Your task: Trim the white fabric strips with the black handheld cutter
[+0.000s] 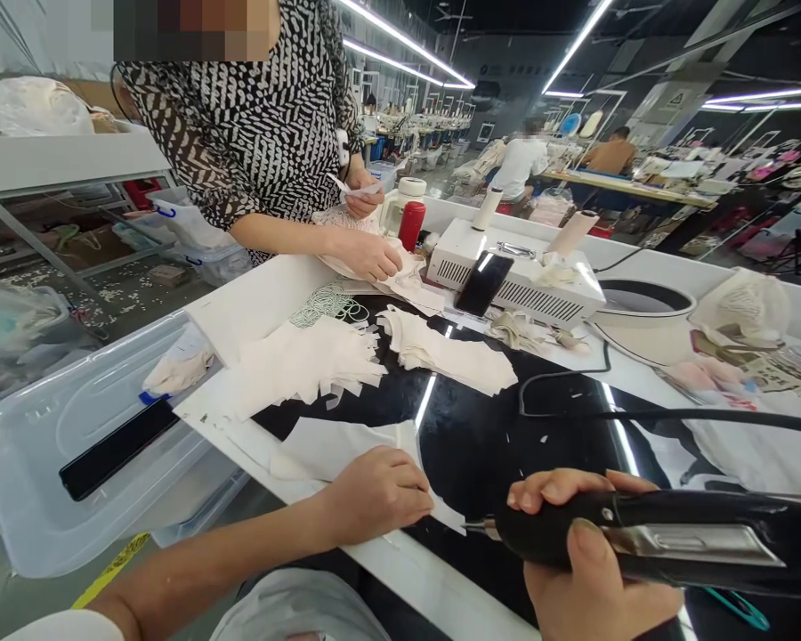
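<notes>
My left hand [380, 491] pins a white fabric piece [347, 450], right hand [591, 556] grips the black cutter [654, 539] at its edge; two trimmed stacks [374, 356] lie done.

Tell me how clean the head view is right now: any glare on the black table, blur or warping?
Head view: ceiling strip lights reflect as bright streaks on the glossy black table, one just above the left hand; the right hand and its black handheld tool are sharp; straight edges bow toward the frame edges, wide-angle style; the co-worker's face is pixelated; the far background is soft.
</notes>
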Demonstrator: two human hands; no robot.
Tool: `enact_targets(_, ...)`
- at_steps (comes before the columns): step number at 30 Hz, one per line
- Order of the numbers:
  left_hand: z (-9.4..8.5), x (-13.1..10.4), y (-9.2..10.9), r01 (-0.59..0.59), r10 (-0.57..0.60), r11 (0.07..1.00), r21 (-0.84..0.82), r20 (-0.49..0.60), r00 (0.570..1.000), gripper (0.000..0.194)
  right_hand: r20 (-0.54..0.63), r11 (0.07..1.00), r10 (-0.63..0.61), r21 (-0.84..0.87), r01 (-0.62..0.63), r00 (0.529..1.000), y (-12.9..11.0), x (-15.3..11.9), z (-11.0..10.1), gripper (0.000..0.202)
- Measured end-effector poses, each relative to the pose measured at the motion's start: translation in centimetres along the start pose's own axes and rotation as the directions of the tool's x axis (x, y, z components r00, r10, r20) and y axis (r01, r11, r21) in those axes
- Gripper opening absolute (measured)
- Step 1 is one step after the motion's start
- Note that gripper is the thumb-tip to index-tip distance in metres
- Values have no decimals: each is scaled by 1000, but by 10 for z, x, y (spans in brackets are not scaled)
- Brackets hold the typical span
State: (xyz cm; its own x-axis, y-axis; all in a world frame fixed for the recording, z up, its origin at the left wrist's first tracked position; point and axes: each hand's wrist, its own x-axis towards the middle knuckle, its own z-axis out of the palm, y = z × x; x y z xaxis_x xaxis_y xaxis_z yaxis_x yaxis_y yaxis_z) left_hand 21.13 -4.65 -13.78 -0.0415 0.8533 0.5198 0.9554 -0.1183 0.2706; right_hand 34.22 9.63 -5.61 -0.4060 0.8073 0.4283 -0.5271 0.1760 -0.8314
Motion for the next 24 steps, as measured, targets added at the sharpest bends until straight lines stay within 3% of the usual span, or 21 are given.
enact_targets(12, -2, 3, 2, 24, -24, 1000, 12, 1, 1000, 16, 15, 999, -37, 23, 37, 999, 16, 5, 25, 40)
enact_targets(18, -4, 3, 3, 28, -29, 1000, 12, 41, 999, 13, 16, 1000, -30, 4, 30, 999, 17, 5, 27, 38)
enact_targets(24, -5, 4, 3, 22, -22, 1000, -21, -11, 1000, 16, -10, 998, -41, -41, 40, 999, 10, 6, 17, 38)
